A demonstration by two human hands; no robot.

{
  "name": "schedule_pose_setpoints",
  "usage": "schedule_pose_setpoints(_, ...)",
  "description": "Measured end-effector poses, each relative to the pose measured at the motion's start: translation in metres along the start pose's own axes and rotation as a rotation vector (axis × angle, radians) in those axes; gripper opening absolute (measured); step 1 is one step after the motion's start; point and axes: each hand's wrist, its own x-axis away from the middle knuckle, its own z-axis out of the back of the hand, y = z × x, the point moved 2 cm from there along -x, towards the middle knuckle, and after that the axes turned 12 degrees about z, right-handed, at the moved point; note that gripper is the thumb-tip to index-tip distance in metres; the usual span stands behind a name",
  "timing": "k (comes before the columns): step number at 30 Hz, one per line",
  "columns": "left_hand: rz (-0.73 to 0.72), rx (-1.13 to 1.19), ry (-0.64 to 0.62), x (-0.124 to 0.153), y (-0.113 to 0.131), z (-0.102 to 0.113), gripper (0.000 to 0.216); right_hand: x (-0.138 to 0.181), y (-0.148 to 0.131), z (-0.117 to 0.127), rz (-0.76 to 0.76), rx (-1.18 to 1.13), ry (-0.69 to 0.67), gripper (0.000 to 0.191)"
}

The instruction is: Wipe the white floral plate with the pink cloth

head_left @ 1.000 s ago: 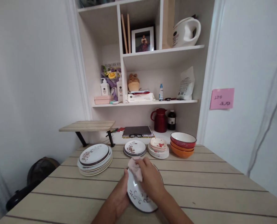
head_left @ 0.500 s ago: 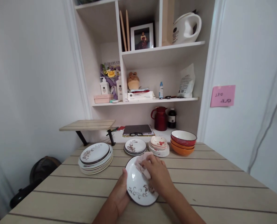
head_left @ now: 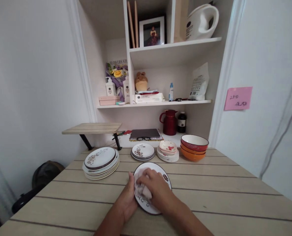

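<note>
A white plate [head_left: 163, 171] with a dark rim and brown floral print is tilted toward me above the wooden table. My left hand [head_left: 128, 195] grips its left edge, thumb on the rim and the other fingers hidden behind. Bunched in my right hand [head_left: 155, 186] is a pale pink cloth [head_left: 144, 191], pressed against the left part of the plate's face. Beyond the plate stands a stack of small floral plates [head_left: 143, 151]. To the left is a taller stack of larger plates [head_left: 100, 159].
Small red-patterned dishes [head_left: 167, 147] sit on white plates at the back. Right of them are stacked red and orange bowls [head_left: 194, 144]. A raised wooden stand [head_left: 93, 128] is at the back left. Behind are a closed laptop [head_left: 145, 133] and a red jug [head_left: 169, 123].
My right hand has moved the cloth left and down across the plate, from its upper right to its left side. The plate has turned a little in my left hand.
</note>
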Motion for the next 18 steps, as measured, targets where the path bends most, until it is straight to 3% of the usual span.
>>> schedule_pose_setpoints(3,-0.039,-0.014,-0.027,-0.003,-0.001,0.002,0.073,0.001,0.021,0.008,-0.143,0.117,0.084,0.051)
schedule_pose_setpoints(6,-0.038,-0.040,-0.027,-0.002,-0.003,0.004,0.073,0.015,0.040,0.018,-0.242,0.151,0.023,0.041)
schedule_pose_setpoints(10,-0.025,-0.043,-0.036,0.003,-0.002,0.000,0.069,0.034,0.038,0.021,-0.141,0.053,-0.205,0.025)
schedule_pose_setpoints(12,-0.012,-0.033,-0.060,0.004,-0.001,-0.003,0.069,0.034,0.027,0.017,-0.066,0.031,-0.256,0.024)
schedule_pose_setpoints(15,0.018,-0.027,-0.081,0.004,0.000,-0.005,0.070,0.022,0.011,0.008,-0.006,-0.003,-0.198,0.029)
schedule_pose_setpoints(18,0.023,-0.017,-0.087,0.001,0.001,-0.003,0.070,0.005,0.006,0.001,-0.029,0.026,-0.052,0.048)
